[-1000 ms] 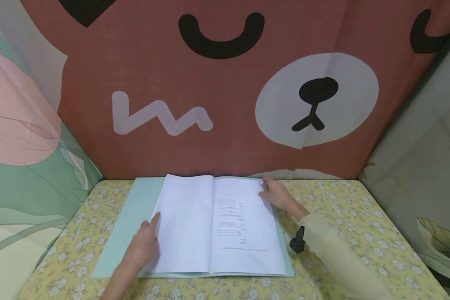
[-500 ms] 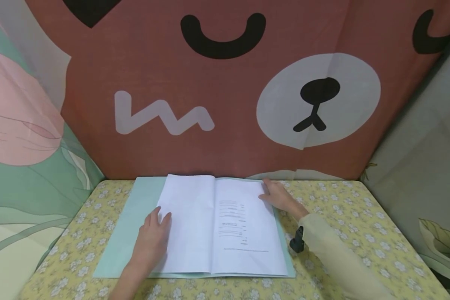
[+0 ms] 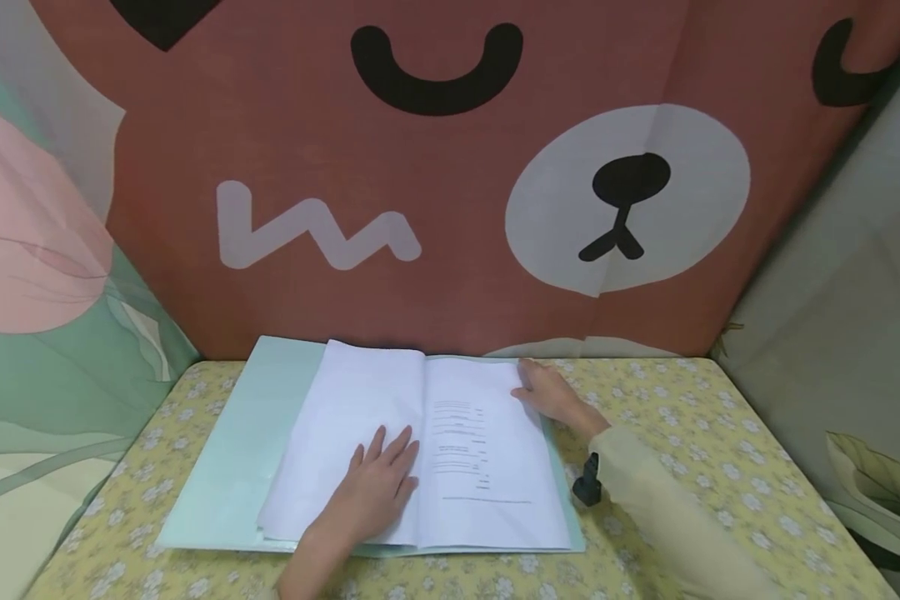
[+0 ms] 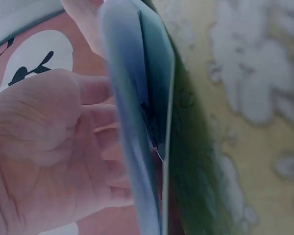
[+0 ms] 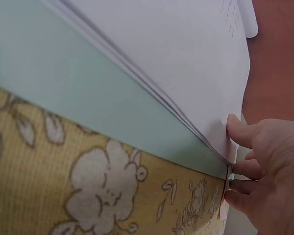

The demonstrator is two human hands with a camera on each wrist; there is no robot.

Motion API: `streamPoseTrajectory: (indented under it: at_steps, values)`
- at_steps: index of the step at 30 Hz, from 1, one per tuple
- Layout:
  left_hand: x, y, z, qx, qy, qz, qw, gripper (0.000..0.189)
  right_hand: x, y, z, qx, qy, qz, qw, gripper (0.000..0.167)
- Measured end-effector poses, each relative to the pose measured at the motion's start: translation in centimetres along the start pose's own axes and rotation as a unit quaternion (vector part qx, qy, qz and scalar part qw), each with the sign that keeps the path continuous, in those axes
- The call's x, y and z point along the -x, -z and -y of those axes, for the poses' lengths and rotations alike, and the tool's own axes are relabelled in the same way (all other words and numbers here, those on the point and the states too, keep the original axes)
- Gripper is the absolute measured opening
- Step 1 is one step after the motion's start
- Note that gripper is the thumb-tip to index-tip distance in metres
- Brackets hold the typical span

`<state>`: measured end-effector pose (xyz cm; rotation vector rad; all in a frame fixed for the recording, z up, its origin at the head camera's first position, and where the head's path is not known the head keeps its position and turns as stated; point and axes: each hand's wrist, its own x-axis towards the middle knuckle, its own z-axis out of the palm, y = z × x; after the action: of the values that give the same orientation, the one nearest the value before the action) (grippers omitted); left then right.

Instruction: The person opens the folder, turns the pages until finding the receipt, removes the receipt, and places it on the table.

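Observation:
A mint-green folder [image 3: 221, 467] lies open on the table with white paper sheets [image 3: 495, 442] inside it. The left-hand page [image 3: 360, 383] is blank; the right-hand one carries printed lines, too small to read. My left hand [image 3: 371, 493] rests on the lower part of the blank page, fingers spread. Seen from the side in the left wrist view, its fingers reach the folder's near edge [image 4: 169, 98]. My right hand [image 3: 555, 396] is at the upper right corner of the printed page. In the right wrist view, its thumb [image 5: 240, 131] presses the sheet top while fingers pinch at the corner edge.
A yellow floral cloth [image 3: 667, 433] covers the table. Behind it hangs a brown fabric backdrop [image 3: 330, 308] with a bear face, close to the folder's far edge. Patterned side panels [image 3: 855, 333] flank the table. A black device [image 3: 588, 482] sits at the right wrist.
My left hand has moved from the left page's outer edge rightward onto the page, its fingers spreading. The folder's left cover and page edges now extend farther left. The right hand stays at the corner.

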<state>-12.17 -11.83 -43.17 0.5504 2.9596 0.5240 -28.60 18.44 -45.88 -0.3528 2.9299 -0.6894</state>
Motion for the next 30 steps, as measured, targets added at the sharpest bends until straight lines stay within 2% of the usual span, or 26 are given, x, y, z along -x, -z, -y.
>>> streamPoseTrajectory:
  at_steps: [5, 9, 21, 27, 30]
  values:
    - [-0.4, 0.1, 0.1, 0.014, 0.050, 0.055, 0.9971, 0.055, -0.1, -0.2, 0.3, 0.002, 0.002, -0.004, 1.0000, 0.065]
    - [-0.5, 0.4, 0.3, 0.032, 0.065, 0.073, 0.9947, 0.057, -0.2, -0.2, 0.4, 0.004, 0.001, -0.008, 1.0000, 0.064]
    - [-0.6, 0.6, 0.5, 0.066, 0.068, 0.078, 0.9925, 0.057, -0.5, -0.4, 1.3, -0.027, -0.021, -0.038, 0.9987, 0.053]
    - [-0.7, 0.3, 0.7, 0.071, 0.064, 0.077, 0.9924, 0.058, -0.5, -0.8, 1.6, -0.026, -0.025, -0.050, 0.9981, 0.045]
    - [-0.8, 0.3, 0.8, 0.073, 0.072, 0.082, 0.9913, 0.058, -0.5, -0.9, 1.7, -0.024, -0.033, -0.051, 0.9979, 0.041]
